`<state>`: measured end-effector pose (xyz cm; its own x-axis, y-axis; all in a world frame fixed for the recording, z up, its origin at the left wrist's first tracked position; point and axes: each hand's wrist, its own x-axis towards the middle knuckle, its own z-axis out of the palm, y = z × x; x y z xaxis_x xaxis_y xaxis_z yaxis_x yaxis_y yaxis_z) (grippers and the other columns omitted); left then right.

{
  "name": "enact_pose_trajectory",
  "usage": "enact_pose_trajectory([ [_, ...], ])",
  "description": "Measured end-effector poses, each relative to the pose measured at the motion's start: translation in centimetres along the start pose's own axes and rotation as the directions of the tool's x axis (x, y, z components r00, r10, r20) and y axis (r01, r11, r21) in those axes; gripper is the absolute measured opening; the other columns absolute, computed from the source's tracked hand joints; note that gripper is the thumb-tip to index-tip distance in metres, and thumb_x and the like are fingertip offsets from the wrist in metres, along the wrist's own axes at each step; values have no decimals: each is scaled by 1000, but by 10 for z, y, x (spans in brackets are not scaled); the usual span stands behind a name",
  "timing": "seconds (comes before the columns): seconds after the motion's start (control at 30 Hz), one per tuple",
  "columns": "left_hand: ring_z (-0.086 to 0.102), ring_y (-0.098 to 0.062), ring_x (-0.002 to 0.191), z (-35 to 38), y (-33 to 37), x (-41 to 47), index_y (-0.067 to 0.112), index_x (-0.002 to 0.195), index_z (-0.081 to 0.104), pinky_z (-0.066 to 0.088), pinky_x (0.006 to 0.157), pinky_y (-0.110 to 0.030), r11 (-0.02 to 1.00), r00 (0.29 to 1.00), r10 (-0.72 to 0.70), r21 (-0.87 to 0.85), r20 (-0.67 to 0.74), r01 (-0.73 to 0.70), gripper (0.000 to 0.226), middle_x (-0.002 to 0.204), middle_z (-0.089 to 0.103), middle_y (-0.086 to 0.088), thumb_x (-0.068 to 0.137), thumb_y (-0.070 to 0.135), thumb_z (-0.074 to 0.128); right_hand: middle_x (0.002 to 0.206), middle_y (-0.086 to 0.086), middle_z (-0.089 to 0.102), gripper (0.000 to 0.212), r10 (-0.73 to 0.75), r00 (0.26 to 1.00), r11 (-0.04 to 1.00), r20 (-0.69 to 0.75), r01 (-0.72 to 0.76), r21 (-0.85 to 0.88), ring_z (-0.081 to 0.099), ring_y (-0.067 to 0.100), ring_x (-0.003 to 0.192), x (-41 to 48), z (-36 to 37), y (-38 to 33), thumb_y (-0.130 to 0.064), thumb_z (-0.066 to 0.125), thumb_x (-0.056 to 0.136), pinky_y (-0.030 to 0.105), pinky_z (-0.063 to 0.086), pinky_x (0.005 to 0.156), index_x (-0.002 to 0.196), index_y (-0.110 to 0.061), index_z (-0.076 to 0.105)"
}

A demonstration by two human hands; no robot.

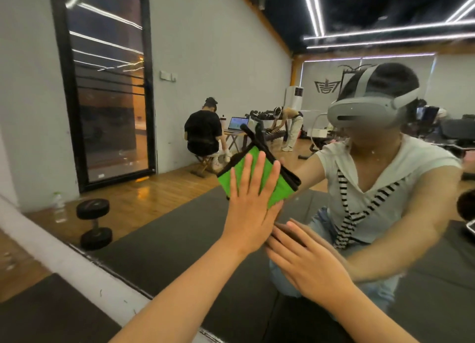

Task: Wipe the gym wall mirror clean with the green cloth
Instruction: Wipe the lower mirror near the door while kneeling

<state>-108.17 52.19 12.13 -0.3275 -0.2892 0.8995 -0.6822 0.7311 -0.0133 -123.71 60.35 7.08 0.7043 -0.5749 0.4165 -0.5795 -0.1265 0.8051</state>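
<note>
Your flat left hand (248, 214) presses the green cloth (281, 188) to the mirror (180, 227), hiding the cloth's middle. Your right hand (308, 265) lies flat below.

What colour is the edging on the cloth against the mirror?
Black edging on the green cloth, seen best in the head view.
</note>
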Motion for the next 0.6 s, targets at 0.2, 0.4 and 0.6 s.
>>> enact_pose_trajectory([
  [0.2,-14,-18,153,-19,-42,18,31,156,-16,-1,124,-48,985,990,138,99,19,-139,71,165,-15,2,101,37,29,160,9,31,62,5,1000,999,5,-6,46,8,30,151,-4,3,-1,-24,28,89,47,-6,124,148,-7,34],
  [0.4,-28,-15,149,-35,-5,56,34,150,-26,-17,121,-43,921,946,-324,-217,32,323,66,160,-33,6,99,47,13,156,9,31,63,-24,1000,991,0,23,129,22,31,147,-2,-2,3,-24,26,88,47,-6,124,145,-5,44],
  [0.6,-18,-18,152,-31,-11,44,34,153,-22,-13,123,-40,998,998,52,40,23,-53,68,164,-15,1,102,39,24,159,11,33,62,-17,1000,998,20,16,68,20,30,149,-1,-2,3,-24,22,92,48,-6,124,146,-5,44],
])
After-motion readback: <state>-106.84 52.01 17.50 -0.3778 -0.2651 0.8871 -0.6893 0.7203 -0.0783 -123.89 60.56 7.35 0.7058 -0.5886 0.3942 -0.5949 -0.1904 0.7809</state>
